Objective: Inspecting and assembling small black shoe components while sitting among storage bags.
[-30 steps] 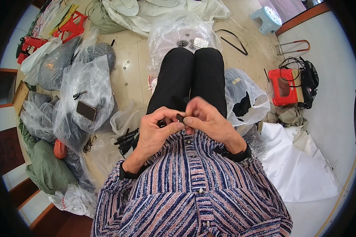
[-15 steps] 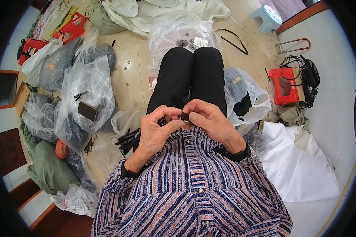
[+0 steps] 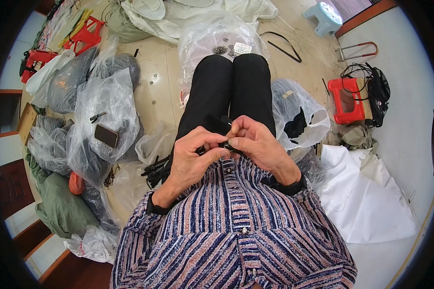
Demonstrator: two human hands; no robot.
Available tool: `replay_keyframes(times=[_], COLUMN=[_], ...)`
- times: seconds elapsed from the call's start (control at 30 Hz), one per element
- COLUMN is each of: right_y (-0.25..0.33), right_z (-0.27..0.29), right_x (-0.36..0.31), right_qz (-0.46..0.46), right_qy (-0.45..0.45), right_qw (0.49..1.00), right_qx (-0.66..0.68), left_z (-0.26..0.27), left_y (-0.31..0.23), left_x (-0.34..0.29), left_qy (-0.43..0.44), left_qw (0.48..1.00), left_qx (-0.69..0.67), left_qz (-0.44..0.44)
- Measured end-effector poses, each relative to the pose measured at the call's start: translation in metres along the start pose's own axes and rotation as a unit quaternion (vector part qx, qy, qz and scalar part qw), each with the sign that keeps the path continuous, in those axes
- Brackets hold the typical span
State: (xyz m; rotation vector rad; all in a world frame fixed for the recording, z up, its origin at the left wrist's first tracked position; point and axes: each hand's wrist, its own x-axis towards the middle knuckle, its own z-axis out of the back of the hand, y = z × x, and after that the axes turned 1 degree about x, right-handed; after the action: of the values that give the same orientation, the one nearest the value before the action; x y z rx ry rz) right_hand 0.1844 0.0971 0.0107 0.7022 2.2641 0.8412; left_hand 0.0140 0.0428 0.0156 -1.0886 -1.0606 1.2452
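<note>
Above my lap, my left hand (image 3: 194, 155) pinches a black strap (image 3: 217, 124) between thumb and fingers. My right hand (image 3: 258, 148) meets it fingertip to fingertip, closed on the same strap. Part of the strap sticks out past the fingers over my dark trousers. A small shiny piece shows at the fingertips, too small to name. Beside my left forearm lies a bunch of black straps (image 3: 155, 172). Beyond my knees, small metal buckles (image 3: 220, 50) and a white label (image 3: 242, 47) lie on clear plastic.
A phone (image 3: 106, 136) and a short black strap (image 3: 98, 116) rest on stuffed plastic bags at left. To the right are an open clear bag (image 3: 318, 126) with black pieces, a red stool (image 3: 348, 102) and white cloth (image 3: 357, 202). A blue stool (image 3: 324, 19) stands farther off.
My right fingers have lifted slightly and shifted their pinch on the strap. A strap end now shows above them. My left hand stays nearly in place.
</note>
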Motion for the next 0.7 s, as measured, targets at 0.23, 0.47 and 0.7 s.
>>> replay_keyframes(times=[0.23, 0.47, 0.7], right_y=[-0.0005, -0.0004, 0.007], right_z=[0.0032, 0.0043, 0.0062], right_x=[0.0004, -0.0002, -0.002], right_qz=[0.0, -0.014, -0.112], right_qy=[-0.006, 0.014, 0.078], right_qw=[0.998, 0.994, 0.969], right_qx=[-0.07, -0.106, -0.204], left_z=[0.0008, 0.0026, 0.0066], left_y=[0.0022, 0.0005, -0.0028], left_x=[0.0003, -0.0005, -0.0014], left_qy=[0.004, 0.019, 0.043], left_qw=[1.0, 0.997, 0.997], left_qx=[0.021, 0.045, 0.065], left_qz=[-0.016, -0.067, -0.025])
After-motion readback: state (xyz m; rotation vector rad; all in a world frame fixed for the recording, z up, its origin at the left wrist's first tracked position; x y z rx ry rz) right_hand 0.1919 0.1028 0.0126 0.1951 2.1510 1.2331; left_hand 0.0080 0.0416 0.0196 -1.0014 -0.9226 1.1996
